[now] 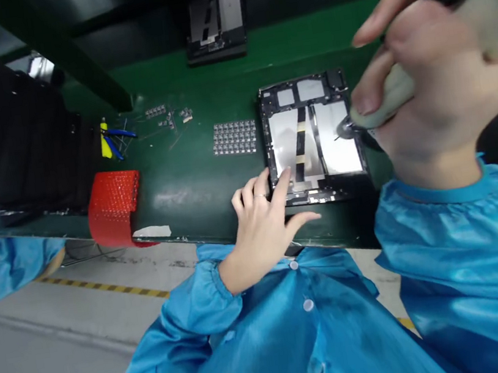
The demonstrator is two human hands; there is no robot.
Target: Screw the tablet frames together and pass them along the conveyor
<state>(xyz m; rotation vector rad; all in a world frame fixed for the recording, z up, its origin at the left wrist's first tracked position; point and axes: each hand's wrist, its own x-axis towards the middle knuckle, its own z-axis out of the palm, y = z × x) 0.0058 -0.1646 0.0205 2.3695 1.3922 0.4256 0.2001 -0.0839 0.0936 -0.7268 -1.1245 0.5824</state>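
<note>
An opened tablet chassis (311, 134) lies on the green work surface (184, 183), showing two silver battery cells and a black strip between them. My left hand (265, 218) rests at its near left corner, fingertips pressing on the frame edge. My right hand (422, 69) is raised close to the camera and grips a beige electric screwdriver (385, 102). The screwdriver's tip touches the right battery area of the chassis.
A tray of small screws (235, 137) sits left of the tablet. A red plastic piece (113, 207) hangs over the bench edge. Yellow and blue hand tools (111, 139) lie at the back left. Another tablet chassis (214, 21) lies at the far side. A blue sleeve (5, 264) shows at left.
</note>
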